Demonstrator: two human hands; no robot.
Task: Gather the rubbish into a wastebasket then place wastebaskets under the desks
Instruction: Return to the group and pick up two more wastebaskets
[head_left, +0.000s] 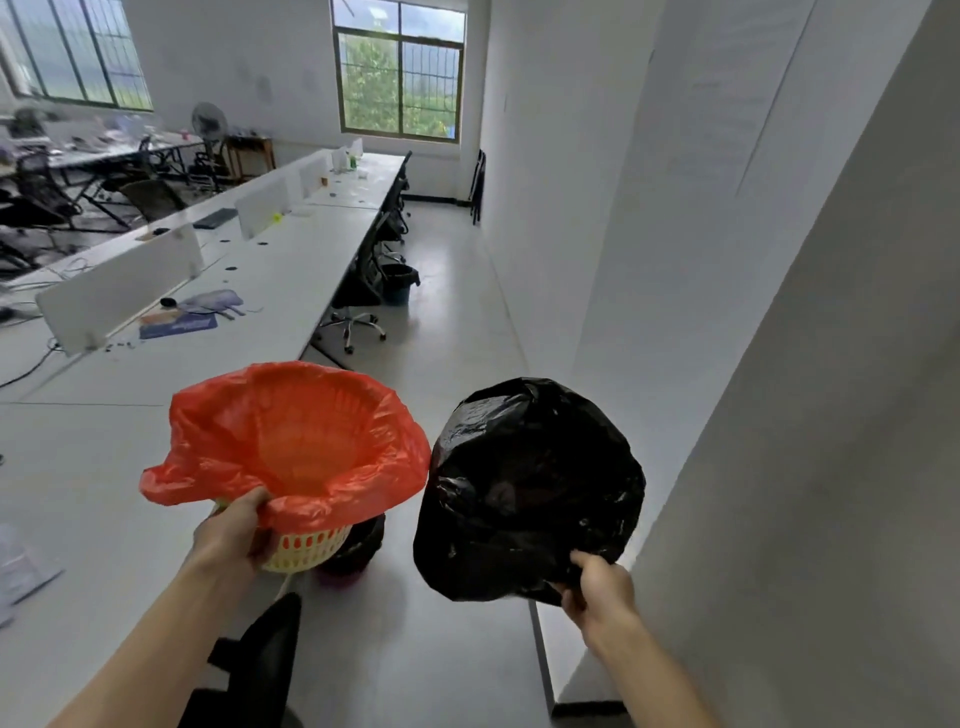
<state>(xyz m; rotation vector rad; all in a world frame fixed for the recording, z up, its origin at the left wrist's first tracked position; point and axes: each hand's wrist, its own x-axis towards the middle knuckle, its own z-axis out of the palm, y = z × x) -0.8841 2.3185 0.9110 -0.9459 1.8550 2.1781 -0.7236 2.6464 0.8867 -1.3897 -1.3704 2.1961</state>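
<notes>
You are standing beside the long white desk, carrying two wastebaskets over the aisle. The black-bagged wastebasket is hanging tilted from your right hand, whose fingers are bunching the plastic at its near edge. Whether they are also catching a rim beneath cannot be told, so the bag could pull free. Your left hand is curling round the rim of the yellow wastebasket, pinning its loose red liner. A dark bin is sitting on the floor just below, risking a bump when lowering.
</notes>
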